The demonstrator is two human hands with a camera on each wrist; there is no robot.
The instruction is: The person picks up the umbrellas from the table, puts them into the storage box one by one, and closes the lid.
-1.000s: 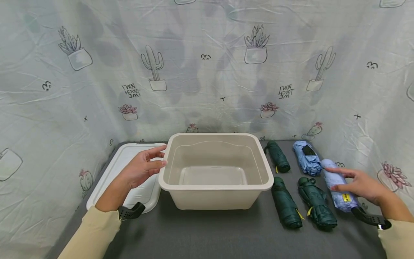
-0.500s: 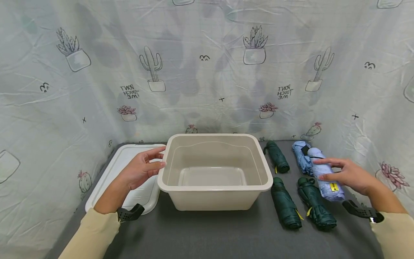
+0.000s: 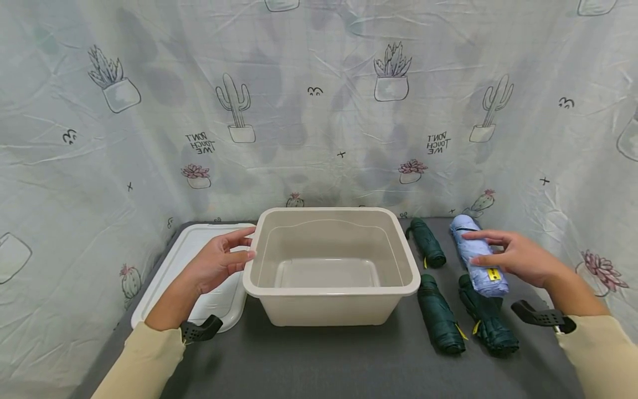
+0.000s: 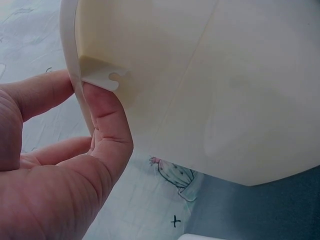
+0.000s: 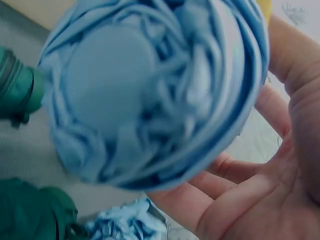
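Note:
My left hand (image 3: 219, 263) pinches the left rim of a beige plastic storage bin (image 3: 329, 307). In the left wrist view its thumb and fingers (image 4: 107, 115) wrap the rim beside a small notched tab. My right hand (image 3: 523, 256) grips a rolled light blue folding umbrella (image 3: 484, 284) with a yellow label, held over the right side of the table. The umbrella's round end fills much of the right wrist view. Beneath it shows part of another light blue umbrella (image 5: 127, 220), covered by the held one in the head view.
Three dark green folding umbrellas lie right of the bin: one at the back (image 3: 427, 244), one in front (image 3: 441, 316) and one beside it (image 3: 490, 327). A white lid (image 3: 199, 238) lies on the grey table (image 3: 329, 366), left of the bin. A cactus-print curtain (image 3: 319, 122) hangs behind.
My right hand has lifted the light blue umbrella from the far right and carried it leftward and back, over the other blue one. My left hand has stayed at the bin's rim.

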